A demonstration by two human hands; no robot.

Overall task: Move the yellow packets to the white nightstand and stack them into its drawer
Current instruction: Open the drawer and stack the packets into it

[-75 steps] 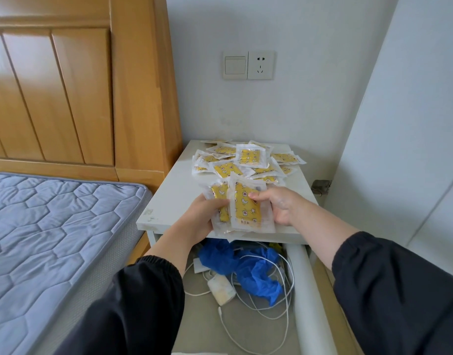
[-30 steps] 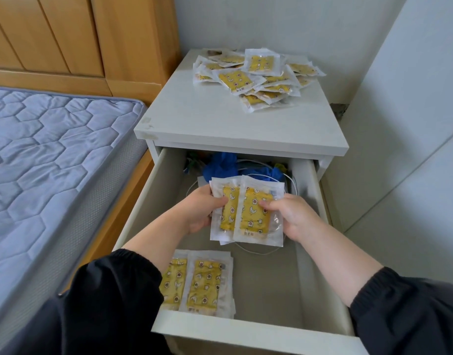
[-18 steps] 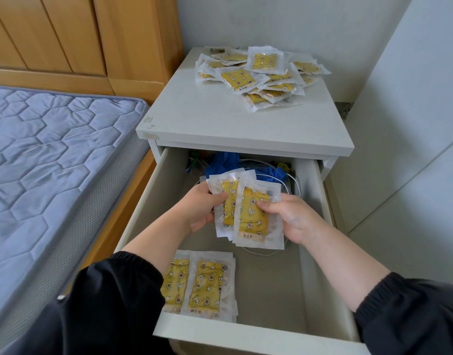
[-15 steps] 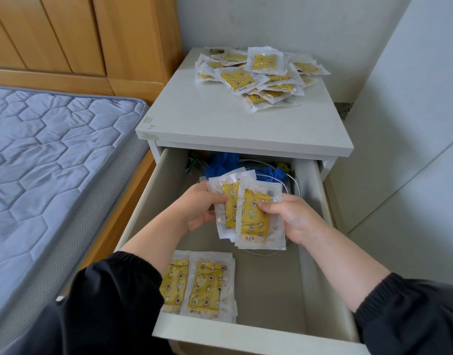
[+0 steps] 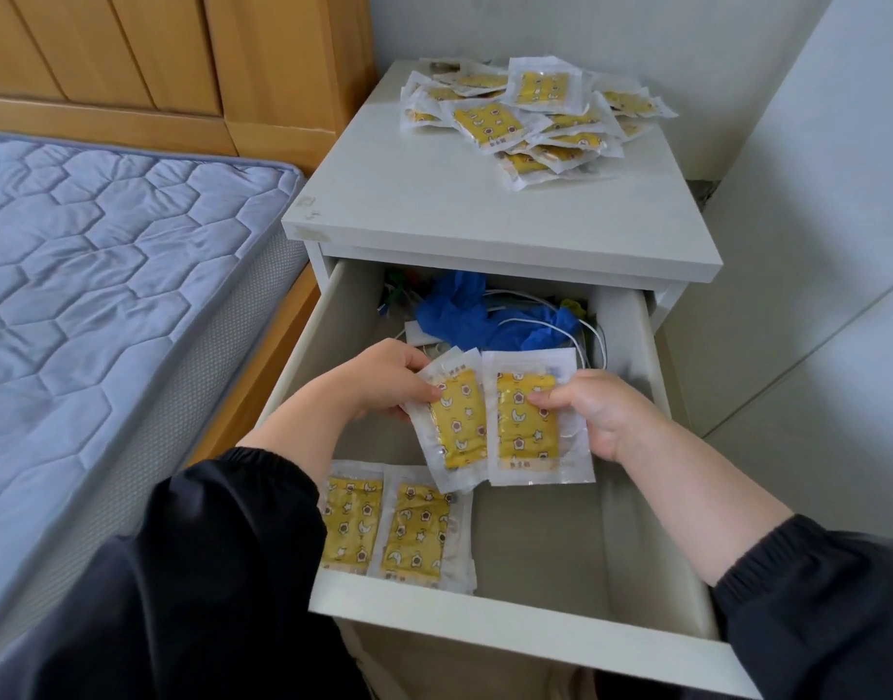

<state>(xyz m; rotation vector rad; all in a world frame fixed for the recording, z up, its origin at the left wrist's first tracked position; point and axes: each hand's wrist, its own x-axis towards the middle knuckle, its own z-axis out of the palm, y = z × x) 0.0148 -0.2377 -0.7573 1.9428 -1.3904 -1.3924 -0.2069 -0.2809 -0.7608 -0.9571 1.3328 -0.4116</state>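
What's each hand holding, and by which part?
Left hand pinches the tilted yellow packet by its upper-left edge; right hand pinches the upright yellow packet by its right side.

A: How many packets [image 5: 490,426] are held?
B: Cannot tell; they overlap, and they hide most fingers of the left hand [image 5: 379,384] and right hand [image 5: 603,419].
A: The stacks [image 5: 409,533] in the drawer [image 5: 485,626]?
B: The left sleeve [image 5: 222,548] covers one edge. The print is too small to read. The top [image 5: 485,229] hides the drawer's back and part of the cloth [image 5: 454,315].
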